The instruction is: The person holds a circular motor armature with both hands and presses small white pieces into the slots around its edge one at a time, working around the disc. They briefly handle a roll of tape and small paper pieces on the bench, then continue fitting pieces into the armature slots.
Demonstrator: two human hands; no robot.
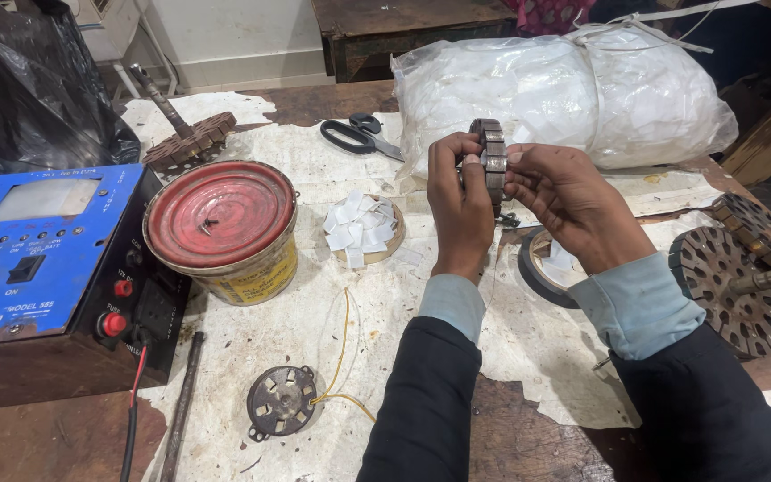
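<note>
Both hands hold a dark slotted metal ring, a motor stator core (pixel 491 159), on edge above the bench. My left hand (pixel 459 210) grips its left side with fingers curled over the rim. My right hand (pixel 568 201) pinches its right side with thumb and fingertips. Just left of the hands, a round lid carries a pile of small white paper slips (pixel 360 227). Under my right wrist lies a black tape roll (pixel 535 272) with white slips inside it.
A tin with a red lid (pixel 220 228) and a blue control box (pixel 42 268) stand at left. Black scissors (pixel 359 136), a large clear bag of white pieces (pixel 582 89), a small motor with yellow wire (pixel 281 402), rotors with shafts (pixel 733 286) and a metal rod (pixel 182 402) lie around.
</note>
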